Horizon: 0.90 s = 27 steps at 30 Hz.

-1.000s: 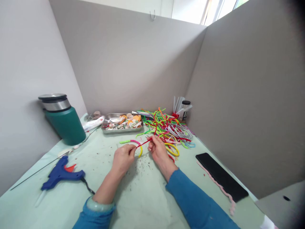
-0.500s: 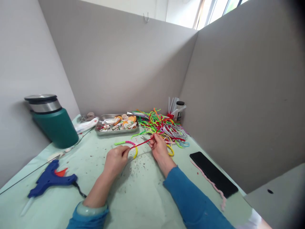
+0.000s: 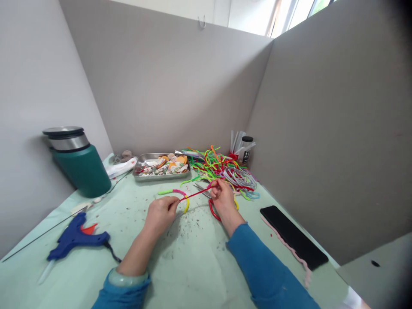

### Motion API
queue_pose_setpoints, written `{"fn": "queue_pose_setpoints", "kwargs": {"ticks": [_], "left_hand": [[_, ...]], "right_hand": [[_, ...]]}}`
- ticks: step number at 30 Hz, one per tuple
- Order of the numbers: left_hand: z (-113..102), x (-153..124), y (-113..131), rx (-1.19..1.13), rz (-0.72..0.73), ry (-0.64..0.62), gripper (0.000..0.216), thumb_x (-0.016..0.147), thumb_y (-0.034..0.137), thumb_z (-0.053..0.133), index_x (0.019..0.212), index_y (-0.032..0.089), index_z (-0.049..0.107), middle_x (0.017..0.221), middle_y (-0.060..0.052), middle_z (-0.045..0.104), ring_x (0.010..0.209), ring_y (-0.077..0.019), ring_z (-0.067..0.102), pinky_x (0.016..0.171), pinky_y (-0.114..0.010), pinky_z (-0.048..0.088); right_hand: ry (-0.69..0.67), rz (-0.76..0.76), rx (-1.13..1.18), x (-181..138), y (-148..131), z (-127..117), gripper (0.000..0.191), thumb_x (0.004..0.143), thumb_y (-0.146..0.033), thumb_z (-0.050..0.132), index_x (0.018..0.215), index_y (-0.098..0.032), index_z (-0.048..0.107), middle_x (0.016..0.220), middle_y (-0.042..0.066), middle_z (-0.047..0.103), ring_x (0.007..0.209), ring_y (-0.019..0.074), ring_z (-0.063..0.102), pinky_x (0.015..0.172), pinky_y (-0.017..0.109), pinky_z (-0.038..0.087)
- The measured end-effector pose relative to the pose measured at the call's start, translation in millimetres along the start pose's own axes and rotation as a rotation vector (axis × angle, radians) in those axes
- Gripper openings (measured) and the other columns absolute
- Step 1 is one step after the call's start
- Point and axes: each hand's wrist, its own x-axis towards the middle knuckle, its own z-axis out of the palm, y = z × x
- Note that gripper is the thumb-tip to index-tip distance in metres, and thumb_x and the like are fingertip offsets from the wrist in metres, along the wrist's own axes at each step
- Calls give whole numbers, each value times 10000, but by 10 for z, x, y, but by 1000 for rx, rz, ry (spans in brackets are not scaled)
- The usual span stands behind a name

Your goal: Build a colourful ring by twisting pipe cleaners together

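Observation:
A red pipe cleaner (image 3: 197,193) is stretched between my two hands above the table. My left hand (image 3: 162,212) pinches its lower left end between thumb and fingers. The upper right part is pinched in my right hand (image 3: 222,199). Just beyond my left hand lies a curved strip (image 3: 178,191) in green, pink and yellow, partly covered by the red pipe cleaner and the hand. Scissors (image 3: 213,210) with a red handle rest under and beside my right hand, which hides part of them.
A tangled heap of coloured pipe cleaners (image 3: 222,165) lies at the back, near a metal tray (image 3: 162,176) of small cut pieces. To the left are a green bottle (image 3: 84,171) and a blue glue gun (image 3: 75,237). A black phone (image 3: 292,236) lies right, beside a pink strand (image 3: 286,245).
The view has shifted slightly, so everything appears a little further right. Both hands keep hold of the red pipe cleaner. More of the scissors' red handle shows beside my right hand.

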Motion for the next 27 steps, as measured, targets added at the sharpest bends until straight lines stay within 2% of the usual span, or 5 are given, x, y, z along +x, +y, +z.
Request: {"fn": "queue_pose_setpoints", "kwargs": {"ticks": [4, 7, 12, 17, 27], "left_hand": [[26, -6, 26, -77, 2, -18, 307, 836, 358, 438, 834, 232, 717, 823, -38, 714, 726, -169, 612, 658, -235, 371], [38, -1, 25, -181, -59, 4, 329, 826, 402, 449, 843, 217, 720, 731, -27, 700, 653, -159, 590, 615, -231, 366], [48, 26, 9, -398, -181, 53, 331, 793, 405, 485, 849, 176, 719, 739, -24, 697, 643, -160, 576, 594, -229, 381], [89, 31, 0, -502, -141, -7, 336, 797, 400, 479, 852, 169, 716, 785, -30, 699, 703, -160, 586, 653, -230, 405], [51, 42, 38, -643, -243, -200, 330, 770, 410, 489, 723, 128, 653, 517, 22, 525, 406, -71, 342, 430, -205, 263]], "right_hand": [[-8, -27, 43, 77, -44, -41, 186, 681, -215, 612, 624, -180, 439, 541, -66, 448, 371, 28, 292, 342, 178, 227], [-45, -28, 36, 56, -52, -7, 183, 723, -285, 630, 692, -191, 476, 620, -44, 547, 401, 42, 386, 371, 183, 335], [-212, 183, -160, -217, 110, 191, 327, 673, -358, 702, 920, -216, 543, 927, 32, 654, 692, 141, 629, 416, 194, 445], [-407, 171, -506, -466, 408, 309, 286, 703, -407, 657, 826, -152, 616, 599, -8, 604, 458, 90, 528, 343, 167, 345], [-257, 59, -556, -363, 399, 182, 324, 707, -468, 619, 645, -159, 544, 435, -41, 512, 368, 74, 426, 367, 186, 300]]}}
